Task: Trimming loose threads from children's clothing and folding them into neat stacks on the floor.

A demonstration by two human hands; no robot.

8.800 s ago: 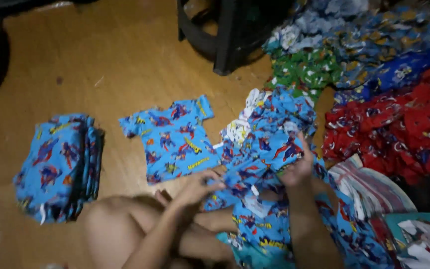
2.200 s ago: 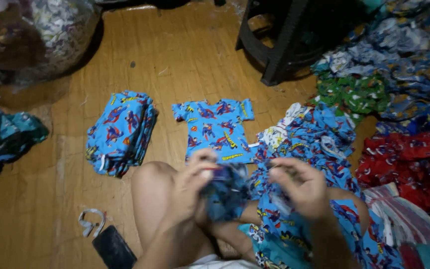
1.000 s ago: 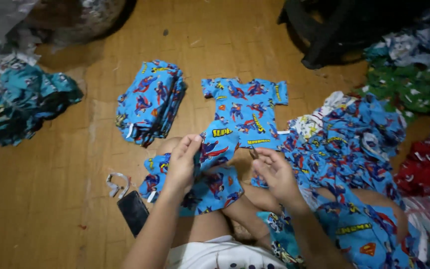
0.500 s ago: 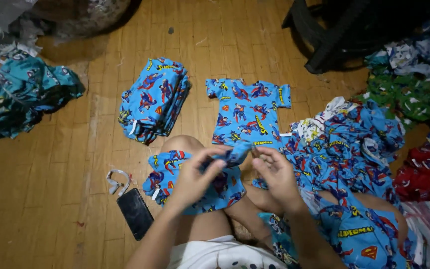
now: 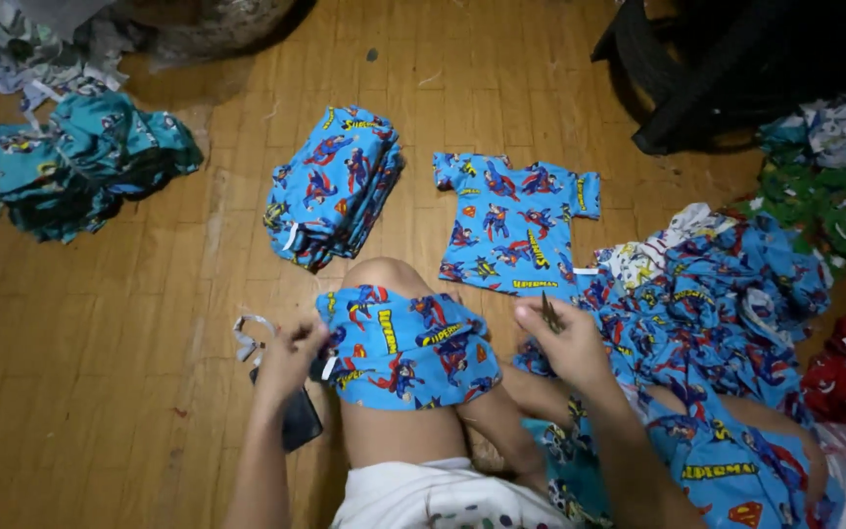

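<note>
I see warm, fairly dim indoor light falling from above onto the wooden floor (image 5: 149,392), with the top right corner sunk in deep shadow, mild softness throughout, slight bending at the edges, and no glare.

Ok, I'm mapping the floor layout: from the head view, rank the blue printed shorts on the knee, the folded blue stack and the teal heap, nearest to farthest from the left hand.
1. Blue printed shorts, touching the left hand, on the knee.
2. Folded blue stack, on the floor ahead.
3. Teal heap, far left.
</note>
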